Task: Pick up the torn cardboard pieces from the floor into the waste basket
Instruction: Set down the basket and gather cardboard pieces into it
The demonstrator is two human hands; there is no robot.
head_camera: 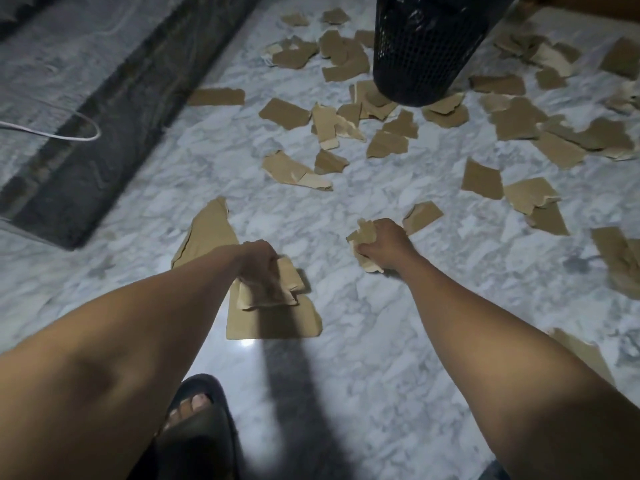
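Torn brown cardboard pieces lie scattered over the white marble floor (pixel 311 209). My left hand (pixel 259 268) grips a small stack of cardboard pieces (pixel 287 285) just above a larger flat piece (pixel 277 323). My right hand (pixel 384 245) clutches a crumpled bunch of pieces (pixel 363 237), close to another loose piece (pixel 422 216). The black mesh waste basket (pixel 426 50) stands at the top centre, with several pieces (pixel 346 60) lying around its base. A long torn piece (pixel 207 233) lies just beyond my left hand.
A dark raised ledge (pixel 114 116) runs diagonally along the left, with a white cable (pixel 69 133) on the surface past it. My foot in a dark sandal (pixel 197 420) is at the bottom. More cardboard (pixel 616 265) lies at the right edge.
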